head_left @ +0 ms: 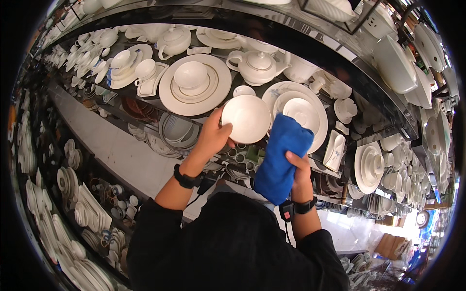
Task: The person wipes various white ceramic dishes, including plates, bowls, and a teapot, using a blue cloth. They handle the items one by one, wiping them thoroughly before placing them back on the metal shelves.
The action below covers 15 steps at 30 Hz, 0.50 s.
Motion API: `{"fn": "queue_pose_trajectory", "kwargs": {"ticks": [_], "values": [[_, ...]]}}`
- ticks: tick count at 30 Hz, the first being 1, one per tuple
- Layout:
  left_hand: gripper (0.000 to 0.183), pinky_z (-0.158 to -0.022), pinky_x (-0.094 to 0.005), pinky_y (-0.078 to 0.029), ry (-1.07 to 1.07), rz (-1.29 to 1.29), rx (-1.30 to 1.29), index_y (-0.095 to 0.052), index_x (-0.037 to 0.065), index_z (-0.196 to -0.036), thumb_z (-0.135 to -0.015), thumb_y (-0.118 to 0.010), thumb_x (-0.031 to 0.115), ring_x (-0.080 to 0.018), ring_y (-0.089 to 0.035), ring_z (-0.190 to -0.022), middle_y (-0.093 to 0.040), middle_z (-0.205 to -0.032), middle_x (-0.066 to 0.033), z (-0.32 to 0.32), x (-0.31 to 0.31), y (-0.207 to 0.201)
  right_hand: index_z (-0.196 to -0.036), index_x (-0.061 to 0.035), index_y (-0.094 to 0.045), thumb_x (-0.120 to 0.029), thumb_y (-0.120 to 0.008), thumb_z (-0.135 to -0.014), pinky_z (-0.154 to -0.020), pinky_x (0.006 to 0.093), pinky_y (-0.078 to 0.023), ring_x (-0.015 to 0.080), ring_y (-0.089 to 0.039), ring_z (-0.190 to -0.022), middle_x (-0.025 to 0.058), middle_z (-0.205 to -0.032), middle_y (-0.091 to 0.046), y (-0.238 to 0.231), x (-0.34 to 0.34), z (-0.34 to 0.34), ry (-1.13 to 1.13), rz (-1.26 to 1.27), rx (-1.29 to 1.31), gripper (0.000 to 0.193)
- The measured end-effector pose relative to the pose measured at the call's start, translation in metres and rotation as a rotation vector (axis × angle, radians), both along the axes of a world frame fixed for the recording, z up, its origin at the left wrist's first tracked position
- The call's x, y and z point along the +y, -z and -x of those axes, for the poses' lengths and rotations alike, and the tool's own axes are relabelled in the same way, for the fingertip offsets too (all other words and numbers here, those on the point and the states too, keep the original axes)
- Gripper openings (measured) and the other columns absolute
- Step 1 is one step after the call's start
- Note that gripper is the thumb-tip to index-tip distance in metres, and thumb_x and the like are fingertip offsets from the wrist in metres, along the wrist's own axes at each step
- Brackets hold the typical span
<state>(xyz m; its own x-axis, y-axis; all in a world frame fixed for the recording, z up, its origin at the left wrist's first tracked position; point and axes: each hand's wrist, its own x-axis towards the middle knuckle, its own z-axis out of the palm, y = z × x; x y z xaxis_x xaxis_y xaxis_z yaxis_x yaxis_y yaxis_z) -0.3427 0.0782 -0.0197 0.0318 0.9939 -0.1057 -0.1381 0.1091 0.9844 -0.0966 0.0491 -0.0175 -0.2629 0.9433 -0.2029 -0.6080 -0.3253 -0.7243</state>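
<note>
My left hand (pixel 214 133) grips a white bowl (pixel 246 119) by its left rim, thumb on the inner side, its hollow turned up toward me. A folded blue cloth (pixel 284 157) is held in my right hand (pixel 299 169), thumb across its right side. The cloth is just right of the bowl, apart from it. Beyond them on the shelf are a stacked plate set with a small bowl (pixel 191 75) and a flower-edged plate (pixel 315 104), the latter partly covered by the cloth. A small white cup (pixel 243 90) sits just past the bowl I hold.
White teapots (pixel 258 67) stand at the back of the shelf under a dark upper ledge (pixel 218 19). A spoon dish (pixel 335 150) lies to the right. Lower shelves hold stacked glass bowls (pixel 177 128). Crockery racks (pixel 87 213) line the left behind a pale floor aisle (pixel 121 150).
</note>
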Motion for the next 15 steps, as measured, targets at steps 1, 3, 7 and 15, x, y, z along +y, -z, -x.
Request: {"fn": "queue_pose_trajectory", "kwargs": {"ticks": [1,3,7,15], "values": [[0.051,-0.048,-0.0267,-0.054,0.020,0.003,0.004,-0.037,-0.005,-0.137,-0.086,-0.044,-0.003,-0.0180,-0.065,-0.064,-0.057,-0.115,-0.0182,0.008,0.009,-0.001,-0.134,0.0049,-0.042,-0.008,-0.070,-0.076,-0.092,0.0409,-0.052,0.0311,-0.064,-0.102,0.0204,-0.118,-0.060,-0.001,0.007,0.013,-0.002,0.019,-0.007,0.066],[0.052,-0.048,-0.0279,-0.054,-0.036,-0.004,0.022,-0.033,-0.005,-0.139,-0.088,-0.044,-0.002,-0.0189,-0.066,-0.063,-0.057,-0.115,-0.0197,0.015,0.021,0.002,-0.133,0.0048,-0.042,-0.007,-0.070,-0.076,-0.092,0.0407,-0.053,0.0309,-0.064,-0.101,0.0199,-0.116,-0.061,-0.001,0.020,0.033,-0.001,0.059,-0.022,0.064],[0.052,-0.047,-0.0297,-0.054,-0.041,-0.030,0.169,-0.028,-0.005,-0.141,-0.092,-0.043,0.000,-0.0209,-0.066,-0.061,-0.059,-0.111,-0.0226,0.023,0.037,0.006,-0.130,0.0041,-0.046,-0.006,-0.068,-0.079,-0.089,0.0390,-0.054,0.0285,-0.065,-0.098,0.0177,-0.114,-0.063,0.005,0.037,0.056,0.030,0.083,-0.084,0.056],[0.049,-0.047,-0.0301,-0.054,0.048,0.051,0.150,-0.029,-0.004,-0.141,-0.095,-0.045,0.005,-0.0214,-0.066,-0.057,-0.064,-0.096,-0.0214,0.033,0.049,0.031,-0.127,0.0031,-0.048,-0.004,-0.067,-0.081,-0.085,0.0374,-0.054,0.0259,-0.065,-0.095,0.0155,-0.111,-0.063,0.019,0.043,0.068,0.084,0.095,-0.110,0.050]]}}
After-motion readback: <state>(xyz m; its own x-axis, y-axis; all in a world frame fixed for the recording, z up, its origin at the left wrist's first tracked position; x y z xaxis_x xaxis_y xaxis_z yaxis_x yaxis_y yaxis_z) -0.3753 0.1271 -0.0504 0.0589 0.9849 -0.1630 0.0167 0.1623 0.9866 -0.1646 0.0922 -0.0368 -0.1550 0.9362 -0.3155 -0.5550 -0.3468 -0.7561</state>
